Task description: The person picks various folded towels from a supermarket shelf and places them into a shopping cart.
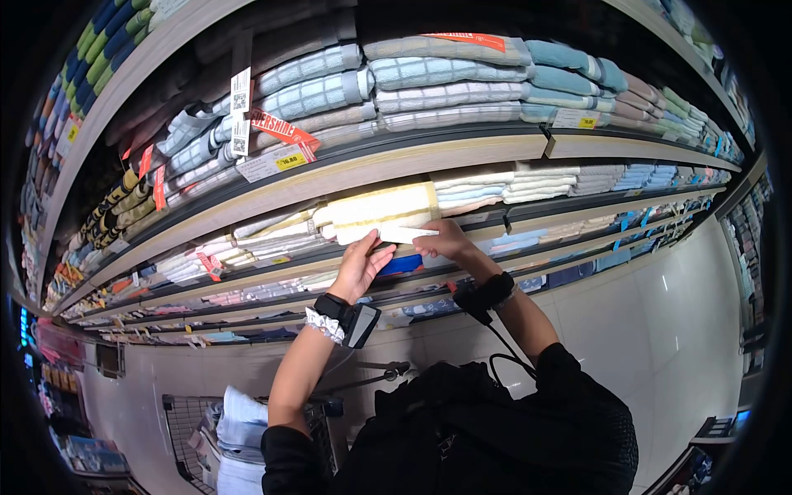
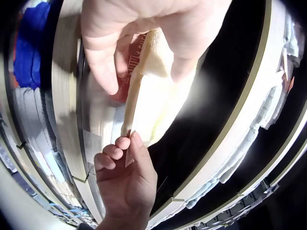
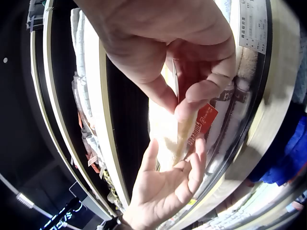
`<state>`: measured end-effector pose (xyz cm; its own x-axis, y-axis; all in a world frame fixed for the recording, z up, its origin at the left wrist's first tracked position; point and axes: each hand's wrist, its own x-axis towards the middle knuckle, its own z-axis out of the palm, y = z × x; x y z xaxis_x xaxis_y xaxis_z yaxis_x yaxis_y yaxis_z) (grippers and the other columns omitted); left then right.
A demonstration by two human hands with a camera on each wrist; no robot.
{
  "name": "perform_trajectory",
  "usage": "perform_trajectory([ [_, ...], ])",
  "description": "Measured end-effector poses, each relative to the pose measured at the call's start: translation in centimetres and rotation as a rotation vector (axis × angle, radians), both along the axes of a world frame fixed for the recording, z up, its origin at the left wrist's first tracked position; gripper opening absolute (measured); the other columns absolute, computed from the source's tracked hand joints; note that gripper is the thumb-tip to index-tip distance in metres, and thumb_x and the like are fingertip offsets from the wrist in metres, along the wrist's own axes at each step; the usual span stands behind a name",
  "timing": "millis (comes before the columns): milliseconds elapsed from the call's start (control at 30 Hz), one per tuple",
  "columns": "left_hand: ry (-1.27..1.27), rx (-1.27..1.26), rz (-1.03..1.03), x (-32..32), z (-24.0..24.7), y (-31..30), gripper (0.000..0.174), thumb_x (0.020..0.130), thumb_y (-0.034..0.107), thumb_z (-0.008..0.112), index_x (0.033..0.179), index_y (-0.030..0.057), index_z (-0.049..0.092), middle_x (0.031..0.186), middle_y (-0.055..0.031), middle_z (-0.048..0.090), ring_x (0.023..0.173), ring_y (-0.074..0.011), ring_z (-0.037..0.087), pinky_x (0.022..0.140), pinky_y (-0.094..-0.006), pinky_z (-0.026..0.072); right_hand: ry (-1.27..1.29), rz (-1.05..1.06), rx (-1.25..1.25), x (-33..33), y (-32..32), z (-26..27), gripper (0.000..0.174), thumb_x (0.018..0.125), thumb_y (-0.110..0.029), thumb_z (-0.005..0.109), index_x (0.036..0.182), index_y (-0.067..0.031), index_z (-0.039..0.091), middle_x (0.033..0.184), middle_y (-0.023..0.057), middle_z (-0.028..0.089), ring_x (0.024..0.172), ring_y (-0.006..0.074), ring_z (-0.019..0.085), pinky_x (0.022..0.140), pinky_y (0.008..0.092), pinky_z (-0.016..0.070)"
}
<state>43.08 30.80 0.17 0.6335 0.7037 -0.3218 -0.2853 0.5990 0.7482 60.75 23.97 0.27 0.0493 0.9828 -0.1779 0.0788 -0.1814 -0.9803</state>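
A pale yellow folded towel (image 1: 384, 206) sticks out at the front of a middle shelf. My left hand (image 1: 359, 268) holds its front edge from below, with the thumb on one side and the fingers on the other in the left wrist view. A long white tag (image 1: 406, 234) runs along that edge. My right hand (image 1: 445, 240) pinches the tag's end between thumb and fingertips, seen close in the right wrist view. Beside the towel, partly behind the left fingers, shows a red label (image 3: 208, 115) with white print. Glare washes out much of the towel's face.
Stacks of folded checked towels (image 1: 450, 74) fill the shelf above, with a price card (image 1: 276, 162) on its edge. A blue cloth (image 1: 402, 265) lies below the hands. Behind to the left stands a shopping cart (image 1: 186, 437) holding folded light-blue cloth (image 1: 241, 437).
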Motion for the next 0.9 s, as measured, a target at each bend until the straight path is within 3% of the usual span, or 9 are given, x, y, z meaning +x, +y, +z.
perform_trajectory([
  [67,-0.062,-0.006,0.017,1.0,0.0,-0.2,0.024,0.076,0.021,0.051,0.088,0.0008,0.045,0.089,-0.0078,0.049,0.077,-0.0194,0.054,0.063,-0.0246,0.0464,0.054,-0.149,0.048,0.2,-0.3,-0.4,0.021,0.068,-0.015,0.057,0.080,0.0026,0.053,0.065,0.0068,0.056,0.055,0.0087,0.052,0.047,0.0168,0.0390],
  [167,-0.080,-0.016,0.011,2.0,-0.1,-0.1,0.024,0.076,0.022,0.052,0.086,0.0011,0.046,0.086,-0.0070,0.050,0.076,-0.0181,0.054,0.063,-0.0244,0.0463,0.142,-0.202,0.041,0.4,-0.6,-1.0,0.022,0.070,-0.017,0.056,0.081,0.0016,0.053,0.067,0.0073,0.057,0.056,0.0089,0.053,0.048,0.0169,0.0396],
  [367,-0.081,-0.066,0.088,3.2,-0.8,0.3,0.025,0.077,0.021,0.050,0.091,0.0006,0.046,0.080,-0.0086,0.053,0.076,-0.0176,0.054,0.065,-0.0255,0.0462,0.182,-0.162,0.004,0.7,-0.2,-1.7,0.023,0.072,-0.021,0.055,0.081,0.0004,0.053,0.069,0.0072,0.057,0.058,0.0096,0.053,0.050,0.0176,0.0407],
  [500,-0.062,0.062,0.111,3.2,-1.0,0.1,0.023,0.077,0.018,0.049,0.090,-0.0013,0.045,0.081,-0.0124,0.054,0.073,-0.0184,0.055,0.063,-0.0260,0.0472,0.179,-0.241,-0.103,0.9,-0.3,-0.3,0.029,0.072,-0.023,0.054,0.089,0.0005,0.048,0.076,0.0073,0.055,0.063,0.0105,0.053,0.051,0.0186,0.0413],
  [567,-0.040,0.102,0.097,2.9,-0.6,0.0,0.022,0.077,0.016,0.049,0.090,-0.0018,0.045,0.080,-0.0137,0.054,0.070,-0.0188,0.055,0.061,-0.0261,0.0478,0.206,-0.525,-0.013,1.1,-0.3,-0.2,0.039,0.072,-0.026,0.054,0.097,0.0004,0.041,0.082,0.0070,0.051,0.065,0.0114,0.053,0.053,0.0194,0.0419],
  [600,0.051,0.102,0.060,2.7,-0.3,0.0,0.022,0.077,0.016,0.048,0.090,-0.0023,0.045,0.078,-0.0138,0.054,0.068,-0.0191,0.056,0.059,-0.0254,0.0480,0.195,-0.587,-0.020,1.1,-0.2,0.0,0.048,0.071,-0.028,0.056,0.102,0.0003,0.035,0.084,0.0067,0.049,0.066,0.0121,0.052,0.054,0.0199,0.0423],
  [700,0.193,0.168,-0.105,1.6,-0.6,0.4,0.021,0.077,0.017,0.048,0.088,-0.0005,0.046,0.069,-0.0099,0.055,0.063,-0.0176,0.057,0.051,-0.0214,0.0462,0.170,-0.622,0.060,1.1,-0.1,0.1,0.049,0.070,-0.030,0.057,0.101,0.0012,0.037,0.083,0.0065,0.049,0.068,0.0120,0.052,0.054,0.0207,0.0427],
  [833,0.306,0.257,-0.284,-0.7,-0.9,1.0,0.018,0.077,0.016,0.048,0.087,0.0013,0.047,0.066,-0.0076,0.055,0.060,-0.0146,0.056,0.050,-0.0197,0.0451,0.146,-0.591,0.109,1.6,1.2,-0.6,0.054,0.065,-0.031,0.061,0.100,0.0028,0.037,0.078,0.0075,0.050,0.068,0.0125,0.051,0.052,0.0234,0.0431],
  [900,0.351,0.317,-0.344,-2.1,-0.8,1.6,0.017,0.077,0.015,0.048,0.087,0.0014,0.047,0.066,-0.0072,0.055,0.059,-0.0137,0.056,0.050,-0.0194,0.0450,0.186,-0.447,0.024,1.7,1.5,-0.2,0.050,0.066,-0.029,0.060,0.099,0.0035,0.039,0.081,0.0082,0.049,0.068,0.0131,0.050,0.056,0.0244,0.0440],
])
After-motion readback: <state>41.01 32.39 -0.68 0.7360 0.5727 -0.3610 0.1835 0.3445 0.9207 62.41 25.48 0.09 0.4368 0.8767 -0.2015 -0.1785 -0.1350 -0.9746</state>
